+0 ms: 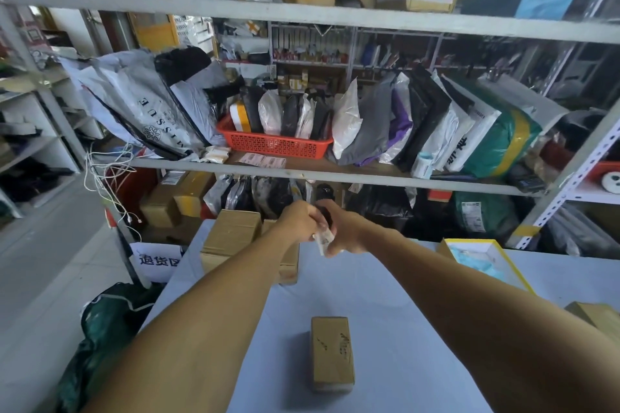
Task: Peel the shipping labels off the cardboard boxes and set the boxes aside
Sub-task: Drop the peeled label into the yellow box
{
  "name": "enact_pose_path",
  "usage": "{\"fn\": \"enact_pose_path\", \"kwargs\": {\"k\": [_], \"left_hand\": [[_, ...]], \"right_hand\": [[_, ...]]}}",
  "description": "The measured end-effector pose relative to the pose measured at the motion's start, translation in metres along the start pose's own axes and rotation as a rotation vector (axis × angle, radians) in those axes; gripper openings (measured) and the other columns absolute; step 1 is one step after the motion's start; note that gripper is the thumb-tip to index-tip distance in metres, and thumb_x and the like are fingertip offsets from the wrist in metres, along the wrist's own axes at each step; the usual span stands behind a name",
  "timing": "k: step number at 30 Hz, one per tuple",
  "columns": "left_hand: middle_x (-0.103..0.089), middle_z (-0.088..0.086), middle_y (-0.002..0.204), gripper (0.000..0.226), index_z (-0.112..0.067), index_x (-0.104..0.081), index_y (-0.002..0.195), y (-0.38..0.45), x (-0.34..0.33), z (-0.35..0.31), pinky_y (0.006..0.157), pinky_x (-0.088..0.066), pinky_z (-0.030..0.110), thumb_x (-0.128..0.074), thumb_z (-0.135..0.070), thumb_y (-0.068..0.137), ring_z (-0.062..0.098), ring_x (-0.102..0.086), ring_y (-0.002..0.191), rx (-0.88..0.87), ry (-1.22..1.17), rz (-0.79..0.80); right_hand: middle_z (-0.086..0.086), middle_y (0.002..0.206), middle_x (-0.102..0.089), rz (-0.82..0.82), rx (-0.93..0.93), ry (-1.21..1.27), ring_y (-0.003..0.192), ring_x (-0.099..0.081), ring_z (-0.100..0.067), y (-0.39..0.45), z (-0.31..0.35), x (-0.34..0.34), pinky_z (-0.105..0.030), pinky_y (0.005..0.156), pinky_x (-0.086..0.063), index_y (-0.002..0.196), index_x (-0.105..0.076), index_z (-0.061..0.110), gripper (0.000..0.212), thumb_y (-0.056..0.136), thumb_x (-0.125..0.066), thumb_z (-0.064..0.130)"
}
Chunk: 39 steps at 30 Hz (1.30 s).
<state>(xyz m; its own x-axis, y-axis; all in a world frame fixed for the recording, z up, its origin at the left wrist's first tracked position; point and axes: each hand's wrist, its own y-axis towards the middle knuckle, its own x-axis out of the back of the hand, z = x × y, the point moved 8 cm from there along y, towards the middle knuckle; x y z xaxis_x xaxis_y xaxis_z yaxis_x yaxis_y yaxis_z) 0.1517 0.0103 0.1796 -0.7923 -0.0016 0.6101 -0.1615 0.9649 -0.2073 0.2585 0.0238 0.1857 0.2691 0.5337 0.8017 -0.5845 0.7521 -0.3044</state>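
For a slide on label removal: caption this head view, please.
Both hands crumple a peeled label above the table; a small box lies below.

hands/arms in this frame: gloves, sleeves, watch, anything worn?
Nothing worn that shows. Both forearms are bare right down to the bottom edge of the frame, with no sleeve or cuff in view. The left hand and right hand have no gloves, and no watch, band or bracelet shows at either wrist. Fingers overlap too much to tell about rings.
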Motion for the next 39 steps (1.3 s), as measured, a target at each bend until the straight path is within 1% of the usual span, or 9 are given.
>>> {"fn": "enact_pose_path", "kwargs": {"k": [3,8,13,19,22,25,30,34,39], "left_hand": [[-0.074,0.008,0.093,0.011,-0.014,-0.076,0.083,0.004,0.005,0.000,0.081,-0.060,0.037,-0.072,-0.005,0.084,0.024,-0.069,0.089,-0.036,0.030,-0.028],[-0.072,0.005,0.075,0.010,-0.012,-0.078,0.087,0.005,0.012,0.000,0.070,-0.055,0.028,-0.070,-0.009,0.081,0.019,-0.068,0.074,-0.083,0.185,-0.099],[-0.069,0.002,0.062,0.020,-0.016,-0.073,0.066,0.011,0.005,0.001,0.066,-0.056,0.024,-0.070,-0.001,0.079,0.017,-0.069,0.063,-0.081,0.102,-0.028],[-0.072,0.003,0.083,0.015,-0.004,-0.075,0.097,0.015,-0.004,-0.011,0.081,-0.056,0.026,-0.072,-0.001,0.084,0.018,-0.069,0.085,-0.087,-0.119,0.014],[-0.072,-0.006,0.078,0.021,-0.011,-0.077,0.095,0.017,-0.010,-0.018,0.086,-0.050,0.025,-0.082,-0.008,0.075,0.013,-0.067,0.084,-0.104,-0.081,0.047],[-0.072,-0.005,0.079,0.021,-0.013,-0.078,0.094,0.020,-0.010,-0.017,0.084,-0.050,0.026,-0.084,-0.013,0.074,0.012,-0.065,0.080,-0.088,-0.064,-0.001],[-0.069,-0.004,0.070,0.005,-0.015,-0.076,0.080,0.025,-0.009,-0.022,0.065,-0.045,0.023,-0.080,-0.018,0.079,0.012,-0.060,0.069,-0.075,0.012,-0.034],[-0.074,0.005,0.083,0.018,-0.010,-0.078,0.087,0.034,-0.005,-0.018,0.078,-0.054,0.030,-0.081,-0.026,0.078,0.018,-0.067,0.080,0.015,0.051,-0.119],[-0.074,0.008,0.085,0.013,-0.006,-0.076,0.085,0.033,-0.025,-0.028,0.081,-0.055,0.031,-0.064,-0.008,0.089,0.018,-0.069,0.081,0.020,0.073,-0.066]], "right_hand": [[-0.011,0.114,-0.066,-0.114,-0.043,0.068,0.087,-0.062,-0.021,0.000,-0.009,0.009,-0.023,0.059,-0.051,0.130,-0.047,0.016,0.067,0.073,-0.079,0.006],[-0.007,0.107,-0.069,-0.011,0.000,0.190,0.098,-0.063,-0.025,0.004,-0.003,0.011,-0.036,0.085,-0.050,0.113,-0.066,0.011,0.044,0.072,-0.078,0.001],[-0.003,0.086,-0.070,-0.115,0.024,0.075,0.081,-0.063,-0.016,0.008,-0.003,0.026,-0.023,0.065,-0.048,0.085,-0.073,0.017,0.012,0.079,-0.075,0.007],[-0.003,0.075,-0.070,-0.254,-0.038,-0.005,0.071,-0.068,-0.015,0.012,-0.015,0.043,-0.020,0.059,-0.056,0.078,-0.070,0.017,0.012,0.081,-0.070,0.006],[-0.007,0.080,-0.072,-0.282,-0.046,-0.097,0.076,-0.068,-0.022,0.015,-0.015,0.048,-0.033,0.076,-0.059,0.081,-0.074,0.008,0.010,0.078,-0.075,0.017],[-0.009,0.081,-0.069,-0.330,-0.025,-0.080,0.076,-0.065,-0.024,0.016,-0.016,0.052,-0.035,0.074,-0.059,0.085,-0.073,0.004,0.025,0.071,-0.082,0.023],[-0.005,0.075,-0.069,-0.270,0.043,-0.120,0.073,-0.065,-0.025,0.013,-0.023,0.050,-0.034,0.065,-0.058,0.083,-0.074,0.008,0.007,0.081,-0.069,0.012],[0.002,0.098,-0.074,-0.130,0.143,0.004,0.089,-0.067,-0.014,0.010,-0.029,0.049,-0.031,0.079,-0.054,0.103,-0.075,0.017,0.027,0.076,-0.078,0.016],[0.001,0.079,-0.063,-0.239,0.116,-0.141,0.075,-0.055,-0.018,0.012,-0.037,0.058,-0.018,0.058,-0.041,0.089,-0.075,0.012,0.013,0.081,-0.074,0.022]]}}
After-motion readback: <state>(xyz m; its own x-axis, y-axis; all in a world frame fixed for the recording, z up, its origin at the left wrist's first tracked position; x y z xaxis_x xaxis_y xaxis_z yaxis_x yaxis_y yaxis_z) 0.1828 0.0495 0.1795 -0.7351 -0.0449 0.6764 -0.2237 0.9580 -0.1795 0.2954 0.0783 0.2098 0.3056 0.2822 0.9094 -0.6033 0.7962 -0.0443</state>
